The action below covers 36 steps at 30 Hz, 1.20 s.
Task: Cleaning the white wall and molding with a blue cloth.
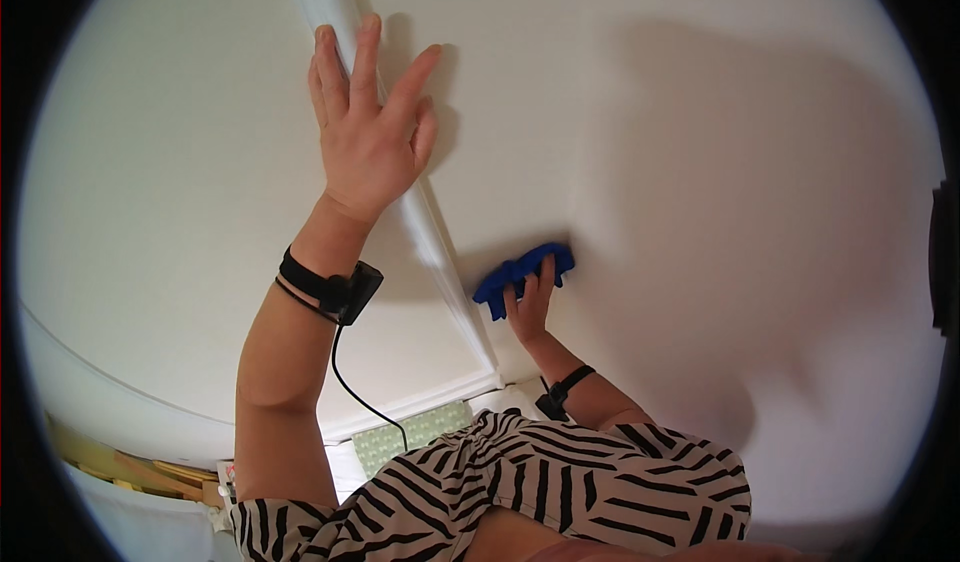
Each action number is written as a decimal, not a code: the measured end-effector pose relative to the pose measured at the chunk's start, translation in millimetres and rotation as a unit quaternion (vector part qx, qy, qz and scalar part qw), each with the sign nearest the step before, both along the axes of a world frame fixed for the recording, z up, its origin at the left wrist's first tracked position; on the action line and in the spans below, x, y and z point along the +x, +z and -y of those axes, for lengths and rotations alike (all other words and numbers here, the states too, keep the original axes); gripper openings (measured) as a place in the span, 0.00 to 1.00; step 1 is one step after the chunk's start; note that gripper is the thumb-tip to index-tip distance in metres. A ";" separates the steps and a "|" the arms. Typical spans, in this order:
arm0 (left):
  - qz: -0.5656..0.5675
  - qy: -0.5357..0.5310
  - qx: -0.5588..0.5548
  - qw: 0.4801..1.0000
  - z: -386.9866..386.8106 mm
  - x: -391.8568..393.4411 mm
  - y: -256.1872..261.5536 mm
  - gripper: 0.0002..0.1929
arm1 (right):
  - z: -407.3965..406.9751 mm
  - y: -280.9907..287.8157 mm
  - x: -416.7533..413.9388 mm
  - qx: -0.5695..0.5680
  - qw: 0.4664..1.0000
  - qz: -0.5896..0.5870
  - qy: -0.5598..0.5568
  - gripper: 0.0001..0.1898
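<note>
My left hand (371, 126) rests with its fingers spread on or just over a long white raised edge (431, 239), holding nothing; whether it touches is hard to tell. Lower and to the right, my right hand (532, 299) presses a crumpled blue cloth (517, 269) against a pale, flat surface (510, 149), just right of the white edge. The fingers lie over the cloth, and its folds hide part of them. Both wrists wear black straps with small dark boxes.
A cable (352, 389) hangs from the left wrist box. Another pale panel (165, 187) lies left of the white edge. Below are a green patterned item (412, 436) and, at lower left, wooden pieces (161, 478). A dark object (943, 258) shows at the far right.
</note>
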<state>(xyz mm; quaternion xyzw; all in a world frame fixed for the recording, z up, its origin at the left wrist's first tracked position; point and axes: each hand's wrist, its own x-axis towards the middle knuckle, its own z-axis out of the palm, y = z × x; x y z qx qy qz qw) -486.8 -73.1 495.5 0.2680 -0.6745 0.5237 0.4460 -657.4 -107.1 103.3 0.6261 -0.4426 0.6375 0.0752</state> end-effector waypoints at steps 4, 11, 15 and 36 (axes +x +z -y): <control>0.001 0.012 -0.011 1.000 -4.1 5.6 -1.3 0.24 | -1.0 54.5 18.5 -0.029 0.999 0.023 0.006 0.21; 0.014 0.003 0.064 0.998 -9.4 4.1 -13.3 0.25 | 12.5 166.2 19.9 -0.109 0.994 0.022 0.004 0.23; 0.014 -0.069 0.182 0.981 -32.6 29.5 -50.0 0.28 | 15.0 106.9 6.3 -0.093 0.995 -0.035 -0.018 0.26; -0.155 0.270 0.159 0.937 -143.7 274.3 -172.0 0.45 | -65.3 115.0 122.3 0.079 0.871 0.466 0.134 0.20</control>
